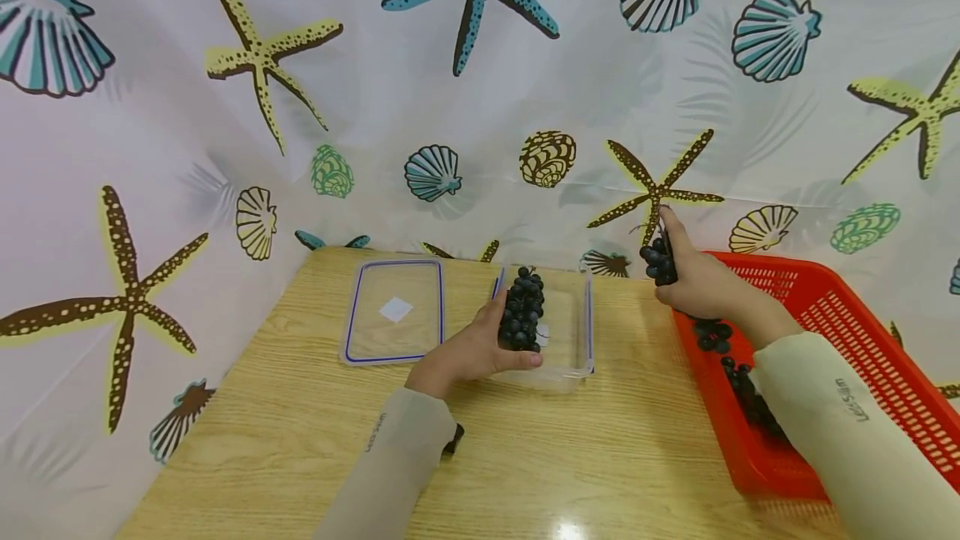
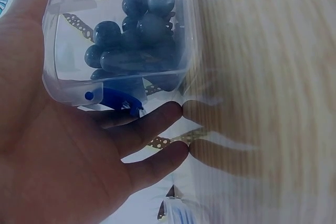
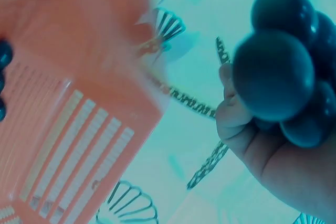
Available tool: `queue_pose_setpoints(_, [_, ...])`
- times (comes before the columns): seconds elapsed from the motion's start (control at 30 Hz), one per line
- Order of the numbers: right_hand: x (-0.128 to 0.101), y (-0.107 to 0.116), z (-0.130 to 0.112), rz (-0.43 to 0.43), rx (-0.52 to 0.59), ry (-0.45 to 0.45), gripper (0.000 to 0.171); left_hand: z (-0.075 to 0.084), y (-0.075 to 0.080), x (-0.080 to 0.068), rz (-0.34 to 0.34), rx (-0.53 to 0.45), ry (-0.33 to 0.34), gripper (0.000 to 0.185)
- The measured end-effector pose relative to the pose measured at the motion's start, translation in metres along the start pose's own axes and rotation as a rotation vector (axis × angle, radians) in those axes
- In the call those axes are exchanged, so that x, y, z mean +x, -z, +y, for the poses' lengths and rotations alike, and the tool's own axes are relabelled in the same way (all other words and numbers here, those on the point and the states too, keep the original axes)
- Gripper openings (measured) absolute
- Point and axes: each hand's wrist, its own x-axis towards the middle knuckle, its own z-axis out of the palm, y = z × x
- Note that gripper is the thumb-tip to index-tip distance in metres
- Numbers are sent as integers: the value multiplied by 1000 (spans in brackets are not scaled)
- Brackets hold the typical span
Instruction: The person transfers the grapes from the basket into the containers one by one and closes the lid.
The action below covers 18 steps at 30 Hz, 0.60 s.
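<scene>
A clear plastic container with blue-trimmed edges stands on the table, holding a bunch of dark grapes. My left hand holds its near left corner, thumb along the near side and fingers at the left wall. In the left wrist view, spread fingers reach down to the tabletop beside a blue clip. Raised above the far left corner of the red basket, my right hand pinches a small bunch of dark grapes by its stem. Round grapes fill the right of the right wrist view.
A clear lid with a blue seal lies flat left of the container. On the right, the red slotted basket holds more dark grapes, partly hidden by my right arm. A shell-and-starfish patterned cloth hangs behind the wooden table.
</scene>
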Motion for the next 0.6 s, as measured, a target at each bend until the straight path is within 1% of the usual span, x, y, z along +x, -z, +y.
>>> queue_pose_setpoints(0.17, [11, -7, -17, 16, 13, 34, 112, -1, 0, 1, 8, 3, 1, 123])
queue_pose_setpoints(0.37, [26, -18, -37, 5, 28, 61, 111, -2, 0, 1, 14, 5, 1, 124])
queue_pose_setpoints(0.5, [37, -27, -46, -16, 39, 67, 110, -1, 0, 1, 11, 6, -2, 124])
queue_pose_setpoints(0.6, [44, -36, -49, -25, 58, 53, 110, -1, 1, 2, 8, 1, -2, 123])
